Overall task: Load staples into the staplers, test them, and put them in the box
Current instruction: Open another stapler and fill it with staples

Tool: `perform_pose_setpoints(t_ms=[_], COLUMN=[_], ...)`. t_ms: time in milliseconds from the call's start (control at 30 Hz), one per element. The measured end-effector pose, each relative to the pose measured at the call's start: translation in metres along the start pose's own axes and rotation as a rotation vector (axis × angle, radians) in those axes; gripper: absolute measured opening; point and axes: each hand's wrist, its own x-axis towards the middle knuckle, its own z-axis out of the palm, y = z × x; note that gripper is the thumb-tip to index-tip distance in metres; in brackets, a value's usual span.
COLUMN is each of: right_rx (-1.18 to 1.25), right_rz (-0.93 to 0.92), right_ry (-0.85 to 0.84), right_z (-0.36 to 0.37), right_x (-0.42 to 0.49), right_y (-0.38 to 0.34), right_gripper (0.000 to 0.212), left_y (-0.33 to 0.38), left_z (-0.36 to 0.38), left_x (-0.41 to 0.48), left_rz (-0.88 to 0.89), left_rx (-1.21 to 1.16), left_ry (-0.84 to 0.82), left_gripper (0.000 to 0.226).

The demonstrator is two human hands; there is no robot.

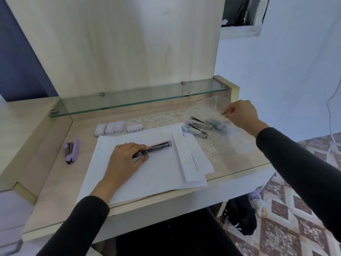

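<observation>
On the worktop (55, 182), the paper (147, 174) likely serves as a test pad. A stapler (158, 145), seemingly opened for loading, lies on the paper's middle, steadied by the left hand (125, 157), fingers curled round it. Beyond the paper's right edge, the right hand (241, 115) pinches a staple strip (223, 113) between closed fingers.

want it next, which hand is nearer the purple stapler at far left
Left. The left hand sits just right of the purple stapler; the right hand is far off at the back right.
</observation>
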Motion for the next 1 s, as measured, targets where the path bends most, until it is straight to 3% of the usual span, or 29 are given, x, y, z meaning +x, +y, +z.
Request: perform_pose_setpoints(t_ms=[367,533,700,1000], right_rx=[0.132,0.162,0.124,0.175], right_rz=[-0.108,-0.298,-0.453,-0.501], right_ry=[0.032,-0.162,-0.423,-0.421], right_z=[0.001,0.021,0.059,0.093], right_x=[-0.013,-0.043,-0.072,-0.07], right_y=[-0.024,-0.062,-0.088,-0.104], right_gripper=[0.012,0.014,0.033,0.021], left_y=[-0.001,0.0,0.003,0.001], left_z=[0.001,0.001,0.002,0.002], left_x=[0.0,0.0,0.001,0.001], left_rz=[0.01,0.014,0.01,-0.069], left_rx=[-0.014,-0.021,-0.051,-0.034], left_ry=[0.006,0.018,0.096,0.1], left_gripper=[0.039,0.036,0.035,0.03])
